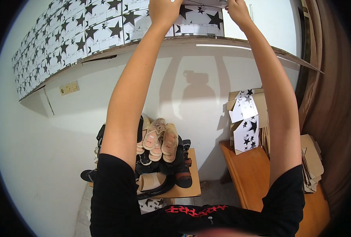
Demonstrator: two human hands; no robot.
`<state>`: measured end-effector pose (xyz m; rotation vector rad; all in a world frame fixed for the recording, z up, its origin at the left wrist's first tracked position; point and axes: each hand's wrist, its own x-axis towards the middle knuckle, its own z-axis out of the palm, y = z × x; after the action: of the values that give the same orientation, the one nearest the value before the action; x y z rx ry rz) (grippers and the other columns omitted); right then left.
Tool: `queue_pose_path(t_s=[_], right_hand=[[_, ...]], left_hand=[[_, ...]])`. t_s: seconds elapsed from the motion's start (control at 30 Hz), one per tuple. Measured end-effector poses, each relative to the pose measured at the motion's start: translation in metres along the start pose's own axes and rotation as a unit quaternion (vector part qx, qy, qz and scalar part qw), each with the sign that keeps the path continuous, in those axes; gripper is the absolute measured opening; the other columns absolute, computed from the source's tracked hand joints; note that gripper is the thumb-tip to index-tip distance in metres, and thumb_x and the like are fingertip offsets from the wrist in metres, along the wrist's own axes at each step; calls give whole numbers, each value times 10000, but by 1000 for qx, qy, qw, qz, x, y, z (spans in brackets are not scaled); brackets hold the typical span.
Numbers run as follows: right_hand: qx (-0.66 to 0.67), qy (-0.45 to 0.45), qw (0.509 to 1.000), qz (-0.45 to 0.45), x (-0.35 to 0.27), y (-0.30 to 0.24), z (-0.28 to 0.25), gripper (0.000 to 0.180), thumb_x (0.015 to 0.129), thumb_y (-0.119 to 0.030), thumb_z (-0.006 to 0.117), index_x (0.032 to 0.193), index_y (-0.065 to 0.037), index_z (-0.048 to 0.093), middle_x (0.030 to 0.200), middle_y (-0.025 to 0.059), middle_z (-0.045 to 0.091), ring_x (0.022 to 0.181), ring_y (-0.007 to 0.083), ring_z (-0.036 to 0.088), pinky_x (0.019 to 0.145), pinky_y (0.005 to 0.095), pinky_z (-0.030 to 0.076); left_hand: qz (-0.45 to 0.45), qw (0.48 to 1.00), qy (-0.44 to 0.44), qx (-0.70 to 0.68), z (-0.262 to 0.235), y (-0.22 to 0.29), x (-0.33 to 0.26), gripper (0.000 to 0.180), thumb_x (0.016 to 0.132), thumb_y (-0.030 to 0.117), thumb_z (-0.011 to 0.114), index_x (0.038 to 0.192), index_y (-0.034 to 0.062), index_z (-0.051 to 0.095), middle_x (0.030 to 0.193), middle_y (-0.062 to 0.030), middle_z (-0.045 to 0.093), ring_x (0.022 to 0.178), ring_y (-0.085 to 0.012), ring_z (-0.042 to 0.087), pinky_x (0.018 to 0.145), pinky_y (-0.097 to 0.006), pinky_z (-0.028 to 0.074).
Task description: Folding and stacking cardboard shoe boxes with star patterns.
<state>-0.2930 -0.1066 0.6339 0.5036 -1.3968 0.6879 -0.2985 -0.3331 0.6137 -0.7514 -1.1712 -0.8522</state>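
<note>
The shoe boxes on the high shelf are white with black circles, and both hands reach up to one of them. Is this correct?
Not quite. The head view shows black stars, not circles, on the white shoe boxes. The rest holds: the left hand and the right hand both reach up to a box on the shelf.

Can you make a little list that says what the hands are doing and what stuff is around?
left hand: raised up to the shelf, touching a white box with black stars
right hand: also up on that box, at its top right corner
shelf: wooden, along the wall, lined with rows of the same star boxes
below: a heap of shoes on a small wooden table
right side: flat folded boxes stacked on a wooden bench
wall: white, with a light switch
</note>
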Motion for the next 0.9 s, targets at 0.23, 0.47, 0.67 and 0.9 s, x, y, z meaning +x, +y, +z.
queue_pose_path(t_s=[0.23,0.47,0.67,0.9], right_hand=[[-26,-50,997,56,9,25,7,345,913,-251,396,1079,18,536,890,190,598,841,280,553,761,374,433],[-19,-44,997,58,6,33,31,347,905,-238,392,1093,17,534,973,230,597,931,334,557,828,386,424],[-35,-44,997,58,4,37,37,347,910,-232,375,1102,11,530,1008,231,591,964,351,549,843,391,416],[-43,-157,984,74,11,32,22,362,882,-160,369,1142,55,500,1000,236,596,946,315,556,845,374,430]], left_hand=[[91,990,-16,109,3,15,-5,256,776,242,624,964,75,673,816,-126,636,890,-297,548,782,-430,405],[158,947,-45,276,9,-9,-31,501,794,279,627,1190,-16,540,1060,-114,632,1056,-213,525,918,-456,346],[172,957,13,234,14,-9,-36,390,726,300,605,1030,56,624,1043,-116,602,1014,-300,495,854,-477,344],[92,950,12,300,24,11,-43,493,702,364,589,1046,11,609,1095,-130,578,1085,-317,449,907,-502,313]])
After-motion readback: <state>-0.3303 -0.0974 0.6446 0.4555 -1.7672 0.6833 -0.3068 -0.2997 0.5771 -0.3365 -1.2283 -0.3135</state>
